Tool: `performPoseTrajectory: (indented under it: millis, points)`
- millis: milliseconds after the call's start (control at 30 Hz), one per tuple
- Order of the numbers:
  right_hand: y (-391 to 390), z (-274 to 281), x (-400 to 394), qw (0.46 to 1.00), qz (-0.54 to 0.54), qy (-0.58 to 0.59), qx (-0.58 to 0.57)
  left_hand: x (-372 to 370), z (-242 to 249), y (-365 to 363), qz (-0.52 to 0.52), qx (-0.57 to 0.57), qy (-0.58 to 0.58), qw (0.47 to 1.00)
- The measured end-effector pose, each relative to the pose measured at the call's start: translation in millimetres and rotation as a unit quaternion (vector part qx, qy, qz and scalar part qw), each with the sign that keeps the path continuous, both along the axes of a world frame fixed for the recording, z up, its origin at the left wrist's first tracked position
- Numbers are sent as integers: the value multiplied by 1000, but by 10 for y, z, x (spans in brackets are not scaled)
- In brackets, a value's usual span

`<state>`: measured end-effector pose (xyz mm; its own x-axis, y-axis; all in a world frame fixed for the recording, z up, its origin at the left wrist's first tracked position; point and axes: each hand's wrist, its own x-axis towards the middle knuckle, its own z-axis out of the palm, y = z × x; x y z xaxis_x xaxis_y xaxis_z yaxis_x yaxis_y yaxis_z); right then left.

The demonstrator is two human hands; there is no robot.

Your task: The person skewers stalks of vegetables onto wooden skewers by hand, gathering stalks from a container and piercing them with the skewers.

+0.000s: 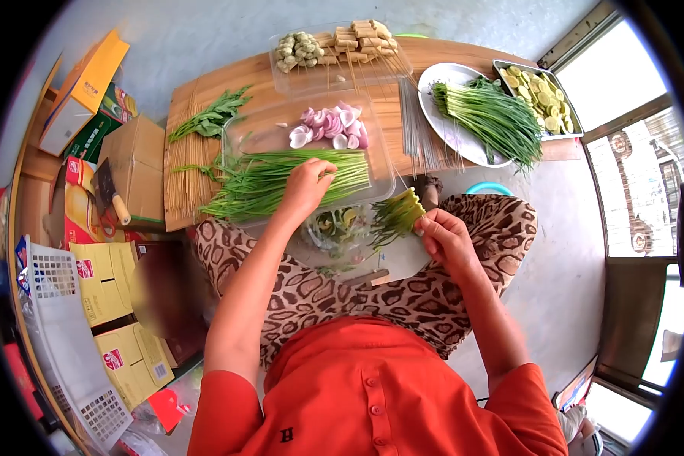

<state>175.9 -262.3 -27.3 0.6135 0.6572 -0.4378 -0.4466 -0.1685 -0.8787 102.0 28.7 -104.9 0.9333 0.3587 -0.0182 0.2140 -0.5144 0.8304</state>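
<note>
In my right hand (442, 234) is a skewer of green chives (400, 216), the stalks threaded side by side with their leafy ends hanging to the left. My left hand (305, 187) is over the pile of loose chives (245, 182), fingers bent together in a pinch; what lies between the fingertips is too small to make out. These chives lie in a clear plastic tray (262, 128), with pieces of purple onion (334, 126) behind them. Below the tray, between my knees, a clear plastic bag (334, 232) has green scraps in it.
Thin metal skewers (424, 125) lie beside a white oval plate (442, 72) of bundled chives. A metal tray of sliced green rounds (539, 95) stands far right. Bamboo sticks (184, 199) and leafy greens (209, 118) are at left. A knife (114, 196) is by the cardboard boxes (137, 152).
</note>
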Motion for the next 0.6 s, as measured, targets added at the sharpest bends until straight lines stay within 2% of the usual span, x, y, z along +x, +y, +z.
performPoseTrajectory:
  millis: [67, 133, 200, 233, 467, 600]
  points:
    - [0, -3, 28, 1000, -12, -4, 14, 166, -118, -40, 11, 154, -67, 986]
    - [-6, 5, 59, 1000, -15, -5, 12, 311, -167, -90, 9, 176, -56, 983]
    - [-15, -5, 82, 999, -26, 4, 25, 426, -212, -136, 28, 306, -63, 950]
    - [-22, -1, 93, 999, -28, 8, 29, 465, -229, -145, 22, 327, -26, 945]
    - [17, 29, 128, 998, -31, 23, 39, 540, -326, -138, 23, 353, 15, 935]
    - [33, 33, 133, 999, -25, 26, 41, 546, -310, -61, -7, 299, 14, 954]
